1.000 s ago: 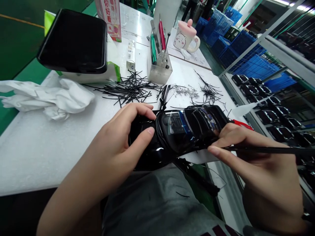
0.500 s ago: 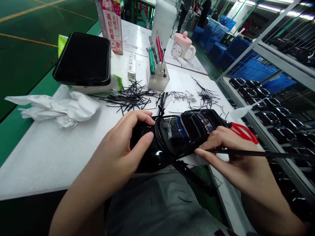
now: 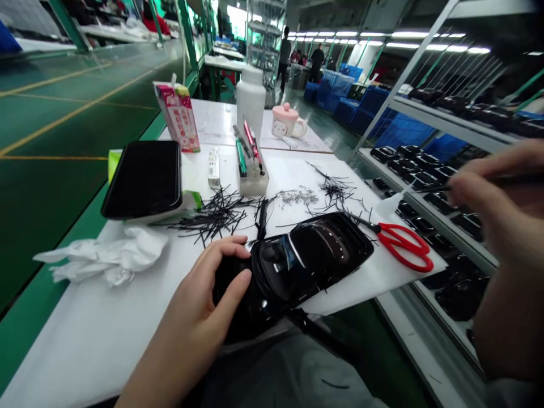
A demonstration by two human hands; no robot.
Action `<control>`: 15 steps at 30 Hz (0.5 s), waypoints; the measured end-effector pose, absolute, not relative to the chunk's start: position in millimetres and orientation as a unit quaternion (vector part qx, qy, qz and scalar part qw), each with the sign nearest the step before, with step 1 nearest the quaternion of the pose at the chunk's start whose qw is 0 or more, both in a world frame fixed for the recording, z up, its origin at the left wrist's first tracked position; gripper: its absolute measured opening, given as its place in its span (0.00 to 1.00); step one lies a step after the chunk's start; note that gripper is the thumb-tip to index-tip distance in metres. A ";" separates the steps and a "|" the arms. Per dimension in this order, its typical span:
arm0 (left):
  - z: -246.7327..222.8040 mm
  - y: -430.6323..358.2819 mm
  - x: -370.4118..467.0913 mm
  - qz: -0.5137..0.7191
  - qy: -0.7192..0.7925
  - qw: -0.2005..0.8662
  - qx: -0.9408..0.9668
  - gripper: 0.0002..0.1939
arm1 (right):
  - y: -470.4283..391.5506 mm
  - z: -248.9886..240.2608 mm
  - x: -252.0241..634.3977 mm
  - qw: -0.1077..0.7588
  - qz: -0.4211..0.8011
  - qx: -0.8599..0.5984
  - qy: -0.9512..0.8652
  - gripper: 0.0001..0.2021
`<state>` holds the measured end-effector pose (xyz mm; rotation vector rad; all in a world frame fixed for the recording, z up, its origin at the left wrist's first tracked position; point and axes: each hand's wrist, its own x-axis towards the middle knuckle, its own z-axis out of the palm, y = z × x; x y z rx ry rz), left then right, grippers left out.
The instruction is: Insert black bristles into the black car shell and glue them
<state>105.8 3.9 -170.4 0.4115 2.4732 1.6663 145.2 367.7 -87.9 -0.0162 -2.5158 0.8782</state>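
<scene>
The black toy car [image 3: 312, 245] is found directly under and beyond the fingers of the left hand [image 3: 206, 303], resting partly on the white surface [image 3: 102, 328], with its near side at or over the edge; whether it is also borne by the lap cannot be told. One end of the car is held by the left fingers, thumb and forefinger being set apart across it. A thin dark strip [image 3: 437, 188] appears to be pinched narrowly in the right hand [image 3: 501, 209], which is blurred and held well apart from the car. The step in hand is judged to be a pause in close work on the car, which is steadied by the left hand alone. For any further work, the right fingers would need to be lowered toward the car, with the strip kept clear of the open near door [image 3: 321, 333] and far door [image 3: 262, 220]. The long axis is seen to run from beneath the left fingers obliquely away to the right, toward the red-handled scissors [image 3: 386, 237], which lie below and left of the right fingers. The front is judged to be the end covered by the left hand, so the car is pointed toward that palm. Loose black strips [image 3: 216, 215] are noted just beyond the left fingertips.
</scene>
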 end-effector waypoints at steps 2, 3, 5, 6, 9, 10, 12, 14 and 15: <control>-174.2 3.9 104.3 0.553 0.821 0.062 0.130 0.12 | 381.9 -90.8 126.7 0.154 0.285 0.010 -0.946 0.22; -175.7 3.8 103.5 0.549 0.823 0.057 0.133 0.13 | 386.0 -95.3 116.8 0.112 0.273 0.026 -0.955 0.21; -176.6 3.7 102.8 0.541 0.828 0.050 0.143 0.13 | 391.1 -107.5 97.4 0.033 0.255 0.065 -0.964 0.21; -175.8 3.9 103.1 0.538 0.829 0.047 0.143 0.12 | 392.8 -113.2 88.3 -0.005 0.249 0.086 -0.965 0.21; -169.8 4.7 105.6 0.541 0.829 0.042 0.133 0.11 | 393.0 -119.0 61.1 -0.080 0.245 0.144 -0.955 0.24; -167.7 4.8 106.4 0.543 0.828 0.042 0.132 0.10 | 389.4 -116.5 50.5 -0.089 0.249 0.157 -0.952 0.23; -165.1 4.3 107.5 0.545 0.826 0.043 0.136 0.09 | 372.5 -107.3 25.0 -0.082 0.263 0.172 -0.946 0.22; -164.6 3.0 107.9 0.541 0.828 0.043 0.143 0.08 | 341.7 -97.9 -4.2 -0.045 0.290 0.177 -0.940 0.17; -164.9 2.3 108.1 0.537 0.831 0.042 0.143 0.09 | 322.5 -94.7 -18.8 -0.021 0.309 0.178 -0.934 0.15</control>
